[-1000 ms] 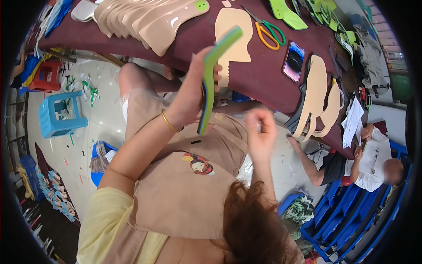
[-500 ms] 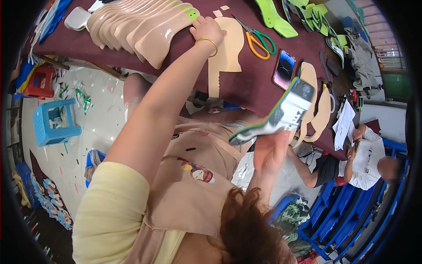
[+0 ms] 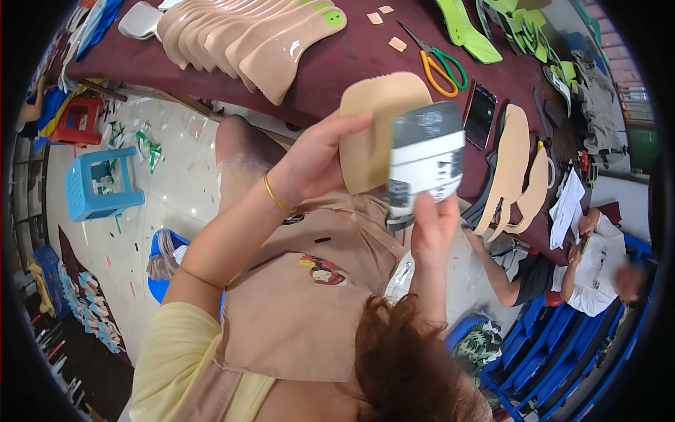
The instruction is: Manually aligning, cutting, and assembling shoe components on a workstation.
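My left hand (image 3: 313, 158) grips a flat tan sheet piece (image 3: 383, 95) with rounded corners and a notched top edge, raised above my lap. In my right hand (image 3: 434, 228) is a sole-shaped piece (image 3: 425, 148), dark with a white printed band, thumb across its face. The two pieces are side by side, and the sole-shaped piece overlaps the right edge of the tan sheet. On the table beyond them lie scissors (image 3: 439, 70) with orange and green handles, their blades apart, and small tan scraps (image 3: 397, 44).
Glossy beige moulded pieces (image 3: 232, 42) stand in a row at the far left of the maroon table (image 3: 309, 91). A phone (image 3: 480, 116) and tan cut pieces (image 3: 517, 141) lie right. Bright green pieces (image 3: 467, 35) sit farther back. A blue stool (image 3: 98, 186) stands left; a person (image 3: 594, 264) sits right.
My left hand has lifted the tan sheet off the table and brought it toward me. My right hand has turned the sole-shaped piece more upright beside it. The phone screen has gone dark.
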{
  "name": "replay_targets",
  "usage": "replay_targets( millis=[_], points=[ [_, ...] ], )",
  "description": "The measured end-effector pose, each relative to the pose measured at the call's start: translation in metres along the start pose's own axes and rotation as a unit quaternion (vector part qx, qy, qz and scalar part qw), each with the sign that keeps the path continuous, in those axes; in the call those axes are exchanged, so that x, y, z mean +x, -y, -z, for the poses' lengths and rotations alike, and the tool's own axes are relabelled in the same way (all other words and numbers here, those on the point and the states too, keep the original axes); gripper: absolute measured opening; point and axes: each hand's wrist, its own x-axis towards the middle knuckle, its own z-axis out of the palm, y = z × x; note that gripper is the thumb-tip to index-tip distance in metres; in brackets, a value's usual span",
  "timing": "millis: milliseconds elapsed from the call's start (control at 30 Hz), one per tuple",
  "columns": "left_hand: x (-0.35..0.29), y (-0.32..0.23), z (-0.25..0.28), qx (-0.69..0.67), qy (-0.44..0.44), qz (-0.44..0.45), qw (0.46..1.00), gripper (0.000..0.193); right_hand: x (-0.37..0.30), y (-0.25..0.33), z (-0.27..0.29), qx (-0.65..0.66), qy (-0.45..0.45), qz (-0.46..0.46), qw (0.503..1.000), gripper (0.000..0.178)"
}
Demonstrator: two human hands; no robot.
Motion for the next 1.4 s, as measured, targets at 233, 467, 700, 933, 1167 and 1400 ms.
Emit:
replay_targets(
  millis=[233, 467, 700, 933, 1167, 1400],
  points=[
    [-0.004, 0.012, -0.004, -0.003, 0.040, -0.025, 0.999, 0.053, 0.007, -0.004, -0.018, -0.053, -0.005, -0.017, 0.998, 0.045],
    [-0.003, 0.008, -0.005, -0.011, 0.071, -0.013, 0.997, 0.056, 0.012, -0.002, -0.017, -0.054, 0.001, -0.016, 0.998, 0.044],
    [-0.003, 0.007, -0.006, -0.019, 0.067, -0.020, 0.997, 0.057, 0.016, -0.004, -0.019, -0.058, 0.005, -0.014, 0.998, 0.044],
    [-0.005, 0.003, -0.005, 0.008, 0.064, -0.013, 0.998, 0.056, 0.019, -0.008, -0.021, -0.071, 0.001, -0.010, 0.997, 0.045],
    [-0.004, -0.024, -0.007, 0.114, -0.014, -0.011, 0.993, 0.039, 0.025, -0.018, 0.007, -0.076, -0.014, 0.016, 0.997, 0.059],
    [0.007, -0.039, -0.002, 0.085, 0.003, 0.101, 0.991, 0.039, 0.054, 0.011, 0.016, -0.073, 0.250, -0.083, 0.962, 0.019]
  ],
)
